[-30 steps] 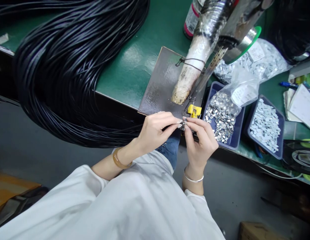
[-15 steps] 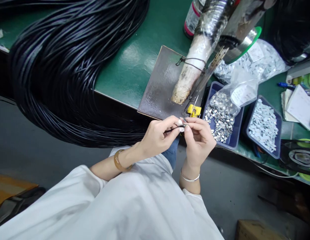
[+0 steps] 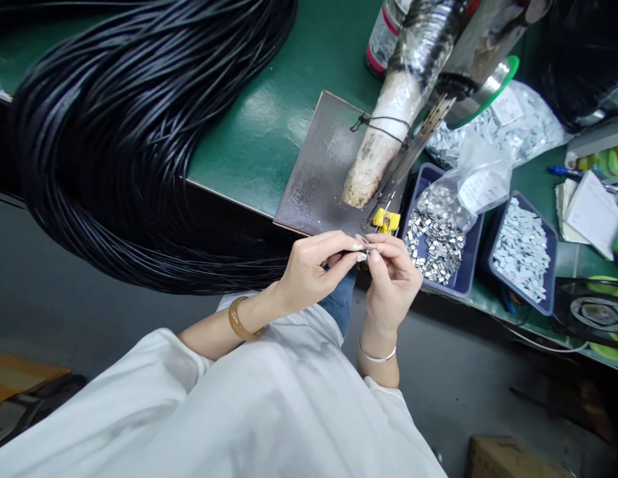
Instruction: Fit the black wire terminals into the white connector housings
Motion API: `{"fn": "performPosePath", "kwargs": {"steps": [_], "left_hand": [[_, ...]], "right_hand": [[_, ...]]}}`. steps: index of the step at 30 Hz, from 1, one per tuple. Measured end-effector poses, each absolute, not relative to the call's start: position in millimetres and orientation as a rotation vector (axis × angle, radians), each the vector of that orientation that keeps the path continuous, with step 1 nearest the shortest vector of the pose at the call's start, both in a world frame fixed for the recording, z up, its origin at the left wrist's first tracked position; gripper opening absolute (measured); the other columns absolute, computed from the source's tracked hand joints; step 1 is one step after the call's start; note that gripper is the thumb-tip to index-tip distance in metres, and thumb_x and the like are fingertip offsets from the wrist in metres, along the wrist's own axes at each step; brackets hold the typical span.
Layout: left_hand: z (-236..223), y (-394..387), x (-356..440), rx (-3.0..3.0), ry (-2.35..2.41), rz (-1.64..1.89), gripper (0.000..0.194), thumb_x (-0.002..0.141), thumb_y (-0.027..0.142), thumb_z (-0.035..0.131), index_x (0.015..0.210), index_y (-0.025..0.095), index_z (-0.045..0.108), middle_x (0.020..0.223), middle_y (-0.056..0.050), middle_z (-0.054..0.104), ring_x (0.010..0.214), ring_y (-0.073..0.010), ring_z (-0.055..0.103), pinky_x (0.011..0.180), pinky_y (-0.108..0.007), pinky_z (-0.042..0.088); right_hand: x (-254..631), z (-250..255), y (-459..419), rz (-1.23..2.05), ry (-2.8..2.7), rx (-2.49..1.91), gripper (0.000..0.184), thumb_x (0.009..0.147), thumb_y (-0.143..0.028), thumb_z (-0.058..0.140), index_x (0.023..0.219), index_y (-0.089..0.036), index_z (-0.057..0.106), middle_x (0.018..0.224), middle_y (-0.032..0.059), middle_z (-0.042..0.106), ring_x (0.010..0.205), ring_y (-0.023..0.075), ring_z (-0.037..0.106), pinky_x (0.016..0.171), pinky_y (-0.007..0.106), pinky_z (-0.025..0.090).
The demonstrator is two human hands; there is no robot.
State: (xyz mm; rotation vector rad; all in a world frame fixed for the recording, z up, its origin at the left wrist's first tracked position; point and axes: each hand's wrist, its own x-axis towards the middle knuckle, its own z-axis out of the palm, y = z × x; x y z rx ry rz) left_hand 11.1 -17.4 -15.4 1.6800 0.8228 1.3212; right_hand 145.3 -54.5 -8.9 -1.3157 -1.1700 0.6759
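A small dark piece, its form hard to make out, is pinched between thumb and fingers of both the left hand and right hand, near the yellow block. For control, opposing fingertips are best kept close and level.

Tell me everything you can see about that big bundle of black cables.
The bundle of black cables is a thick mass of many thin, glossy strands, plastic or rubber by the look. It rests on the green table at the picture's left, drapes over the front edge and sweeps rightward below it in a wide curve, narrowing toward the left hand. Its ends can't be made out, nor whether that hand touches it.
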Motion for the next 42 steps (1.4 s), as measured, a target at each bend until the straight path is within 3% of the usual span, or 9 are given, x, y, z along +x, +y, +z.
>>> {"fn": "performPosePath", "kwargs": {"steps": [9, 12, 16, 21, 25, 31, 42], "left_hand": [[-11.0, -13.5, 8.9, 1.653, 0.688, 1.295, 0.010, 0.089, 0.018, 0.064, 0.087, 0.013, 0.073, 0.079, -0.006, 0.074, 0.059, -0.0082, 0.057, 0.057, -0.020, 0.046], [-7.3, -10.6, 10.0, 1.362, 0.705, 1.108, 0.013, 0.088, 0.022, 0.065, 0.085, 0.011, 0.072, 0.068, -0.002, 0.068, 0.054, -0.0067, 0.053, 0.054, -0.018, 0.045], [-5.1, -3.5, 10.3, 1.047, 0.711, 0.985, 0.015, 0.082, 0.026, 0.073, 0.086, 0.011, 0.074, 0.068, -0.002, 0.068, 0.056, -0.0062, 0.053, 0.056, -0.018, 0.047], [-4.8, 2.7, 10.0, 0.984, 0.757, 0.945, 0.011, 0.076, 0.022, 0.075, 0.076, 0.012, 0.072, 0.064, 0.000, 0.065, 0.059, -0.0069, 0.055, 0.057, -0.018, 0.044], [-4.2, 5.0, 10.3, 0.979, 0.767, 0.966, 0.008, 0.074, 0.019, 0.074, 0.071, 0.012, 0.070, 0.063, 0.000, 0.064, 0.058, -0.0064, 0.054, 0.057, -0.018, 0.043], [-4.6, 8.8, 9.9, 0.980, 0.754, 1.007, 0.009, 0.075, 0.021, 0.075, 0.076, 0.012, 0.074, 0.074, -0.002, 0.072, 0.067, -0.0084, 0.062, 0.067, -0.019, 0.051], [-2.7, 11.2, 16.7, 1.034, 0.864, 1.045, 0.008, 0.073, 0.019, 0.073, 0.068, 0.013, 0.071, 0.063, 0.001, 0.064, 0.059, -0.0077, 0.055, 0.058, -0.019, 0.046]], "right_hand": [[154.3, -11.6, -50.3, 1.062, -1.021, -1.131, 0.011, 0.085, -0.029, 0.070, 0.077, -0.022, 0.069, 0.098, 0.0016, 0.070, 0.089, 0.0169, 0.074, 0.091, 0.040, 0.064], [150.4, -6.4, -51.2, 0.765, -1.089, -1.235, 0.004, 0.088, -0.023, 0.068, 0.086, -0.023, 0.072, 0.101, 0.0025, 0.071, 0.097, 0.0174, 0.073, 0.092, 0.039, 0.063], [146.7, -1.4, -52.7, 0.356, -1.179, -1.271, 0.014, 0.095, -0.018, 0.056, 0.098, -0.023, 0.069, 0.105, 0.0042, 0.071, 0.099, 0.0178, 0.073, 0.089, 0.041, 0.064], [147.5, -1.3, -56.1, 0.021, -1.452, -1.251, 0.020, 0.086, -0.007, 0.067, 0.099, -0.023, 0.069, 0.100, 0.0024, 0.075, 0.091, 0.0170, 0.074, 0.079, 0.035, 0.064], [148.1, -6.2, -54.6, 0.002, -1.535, -1.226, 0.023, 0.084, -0.005, 0.067, 0.100, -0.022, 0.068, 0.097, 0.0021, 0.076, 0.090, 0.0157, 0.074, 0.079, 0.032, 0.063], [152.6, -12.3, -49.9, 0.196, -1.458, -1.299, 0.011, 0.089, -0.012, 0.064, 0.095, -0.021, 0.064, 0.100, 0.0038, 0.076, 0.094, 0.0176, 0.075, 0.078, 0.034, 0.063], [156.5, -18.0, -44.6, -0.169, -1.702, -1.280, 0.021, 0.082, -0.006, 0.069, 0.095, -0.021, 0.063, 0.107, 0.0035, 0.078, 0.094, 0.0149, 0.076, 0.083, 0.028, 0.063]]}}
